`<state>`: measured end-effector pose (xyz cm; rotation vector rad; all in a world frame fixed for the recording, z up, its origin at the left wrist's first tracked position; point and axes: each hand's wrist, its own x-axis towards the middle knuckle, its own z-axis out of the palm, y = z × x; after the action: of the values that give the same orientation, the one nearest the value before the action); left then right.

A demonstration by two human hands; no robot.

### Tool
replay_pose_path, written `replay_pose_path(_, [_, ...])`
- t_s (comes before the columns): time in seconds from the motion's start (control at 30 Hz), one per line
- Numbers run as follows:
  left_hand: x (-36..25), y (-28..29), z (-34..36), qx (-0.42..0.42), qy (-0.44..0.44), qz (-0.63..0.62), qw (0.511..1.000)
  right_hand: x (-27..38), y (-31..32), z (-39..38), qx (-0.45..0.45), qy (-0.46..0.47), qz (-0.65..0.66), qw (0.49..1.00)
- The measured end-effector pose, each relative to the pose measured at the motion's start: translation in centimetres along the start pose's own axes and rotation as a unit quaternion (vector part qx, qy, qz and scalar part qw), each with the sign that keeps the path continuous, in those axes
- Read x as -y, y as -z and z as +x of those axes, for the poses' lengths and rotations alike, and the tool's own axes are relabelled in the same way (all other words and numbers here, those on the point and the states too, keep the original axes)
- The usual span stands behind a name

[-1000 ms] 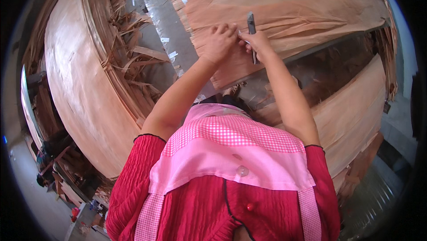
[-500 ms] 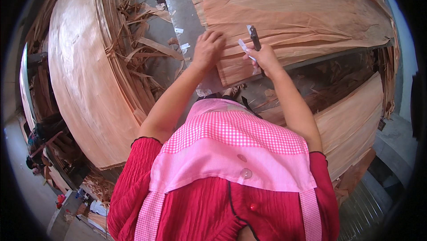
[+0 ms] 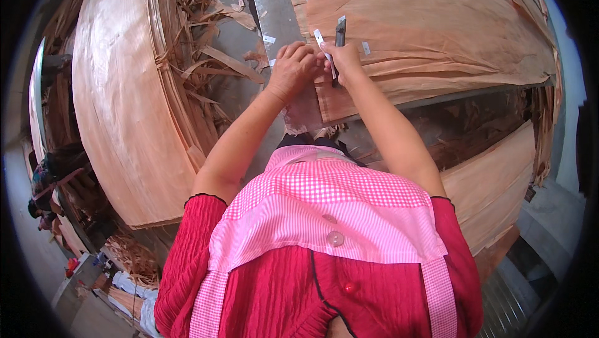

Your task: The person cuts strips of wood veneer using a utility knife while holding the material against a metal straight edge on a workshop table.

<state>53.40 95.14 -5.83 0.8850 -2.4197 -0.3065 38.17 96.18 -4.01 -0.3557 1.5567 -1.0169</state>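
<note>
My right hand (image 3: 343,62) is closed around a dark-handled utility knife (image 3: 340,32), which points away from me. A narrow white strip (image 3: 321,40), which looks like tape, juts out by the same fingers. Close beside it, my left hand (image 3: 292,70) rests palm down at the left end of a wood veneer sheet (image 3: 430,20), its fingers slightly bent and apart. The fingertips of both hands nearly meet there, and whatever lies under them is hidden. Small white pieces sit on the veneer, one of them a tape piece (image 3: 366,47) right of my right hand.
A grey board edge (image 3: 272,10) with more white pieces runs along the veneer's left end. Left of it, torn veneer scraps (image 3: 224,63) litter the floor beside a tall veneer stack (image 3: 121,88). Another veneer pile (image 3: 493,176) lies lower right. A person (image 3: 47,179) shows at far left.
My right hand has moved left, bringing the knife and white strip up beside my left hand. A white piece now shows on the veneer to its right. The whole view has shifted slightly.
</note>
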Motion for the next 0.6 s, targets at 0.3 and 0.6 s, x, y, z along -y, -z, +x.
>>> replay_pose_path(0.3, [0.0, 0.9, 0.6, -0.012, 0.051, 0.004, 0.999, -0.6, -0.1, -0.8, -0.007, 0.033, 0.048, 0.998])
replay_pose_path(0.6, [1.8, 0.7, 1.4, 0.154, -0.029, 0.063, 0.986, -2.1, 1.0, -3.0, -0.017, 0.006, 0.012, 1.000])
